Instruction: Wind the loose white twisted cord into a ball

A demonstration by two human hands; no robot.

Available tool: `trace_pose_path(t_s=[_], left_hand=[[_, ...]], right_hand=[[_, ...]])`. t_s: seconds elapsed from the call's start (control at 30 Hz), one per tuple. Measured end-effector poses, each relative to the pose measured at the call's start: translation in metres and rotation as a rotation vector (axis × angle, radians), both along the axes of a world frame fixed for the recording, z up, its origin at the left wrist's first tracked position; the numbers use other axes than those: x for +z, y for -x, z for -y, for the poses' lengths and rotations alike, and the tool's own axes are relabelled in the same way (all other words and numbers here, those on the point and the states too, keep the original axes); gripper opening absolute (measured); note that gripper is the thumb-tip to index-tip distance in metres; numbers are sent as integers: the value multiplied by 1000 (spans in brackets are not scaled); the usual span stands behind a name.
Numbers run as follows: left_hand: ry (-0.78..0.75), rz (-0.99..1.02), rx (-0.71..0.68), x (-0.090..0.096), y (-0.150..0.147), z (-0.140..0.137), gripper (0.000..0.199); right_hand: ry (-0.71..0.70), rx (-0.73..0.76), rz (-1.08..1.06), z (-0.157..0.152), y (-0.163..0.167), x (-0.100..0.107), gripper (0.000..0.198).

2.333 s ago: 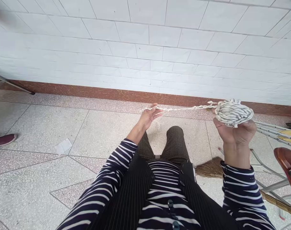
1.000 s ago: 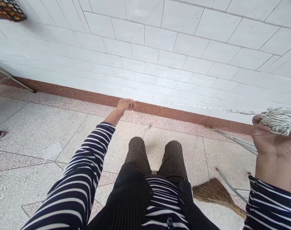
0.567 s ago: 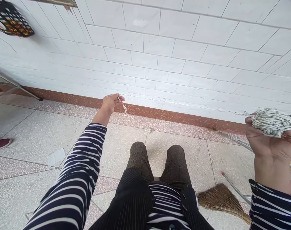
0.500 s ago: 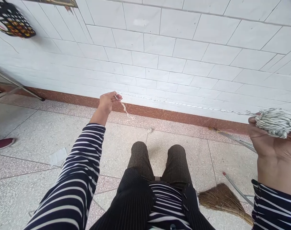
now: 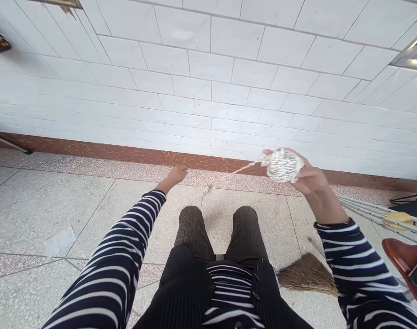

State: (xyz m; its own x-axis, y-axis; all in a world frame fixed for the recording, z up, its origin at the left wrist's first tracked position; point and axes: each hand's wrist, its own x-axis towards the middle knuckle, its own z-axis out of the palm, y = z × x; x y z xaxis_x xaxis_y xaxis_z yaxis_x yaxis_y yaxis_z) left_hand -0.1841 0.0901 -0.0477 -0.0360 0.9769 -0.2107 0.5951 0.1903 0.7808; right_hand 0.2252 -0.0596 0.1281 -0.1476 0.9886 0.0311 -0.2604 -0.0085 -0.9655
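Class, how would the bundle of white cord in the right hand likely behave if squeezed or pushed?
The white cord bundle probably gives when squeezed, being wound from many strands. Its rounded shape suggests it might roll if pushed. The thin tail running off it could well flop.

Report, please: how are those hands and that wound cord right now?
Right hand: grip on wound cord. Left hand: curled, hold unclear. Loose strand slants down leftward, blurred. Broom on floor, partly behind right sleeve.

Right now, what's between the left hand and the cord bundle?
Head view: cord slanting from the bundle, and a clump below; the cord's far end blurs.
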Motion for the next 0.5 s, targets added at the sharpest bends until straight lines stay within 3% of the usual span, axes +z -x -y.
trace_pose_path(t_s=[0.07,0.2,0.27,0.37,0.5], left_hand=[[-5,69,-92,6,-38,6,4],[-31,477,-443,28,-110,38,40],[-19,646,-577,40,-134,56,46],[63,796,-689,51,-150,77,44],[204,940,-630,51,-142,86,47]], right_hand=[[9,111,17,-11,19,1,50],[46,178,-10,-26,43,-5,56],[82,191,-47,-29,45,-11,58],[108,170,-79,-26,38,-17,62],[78,42,-138,-15,19,-19,63]])
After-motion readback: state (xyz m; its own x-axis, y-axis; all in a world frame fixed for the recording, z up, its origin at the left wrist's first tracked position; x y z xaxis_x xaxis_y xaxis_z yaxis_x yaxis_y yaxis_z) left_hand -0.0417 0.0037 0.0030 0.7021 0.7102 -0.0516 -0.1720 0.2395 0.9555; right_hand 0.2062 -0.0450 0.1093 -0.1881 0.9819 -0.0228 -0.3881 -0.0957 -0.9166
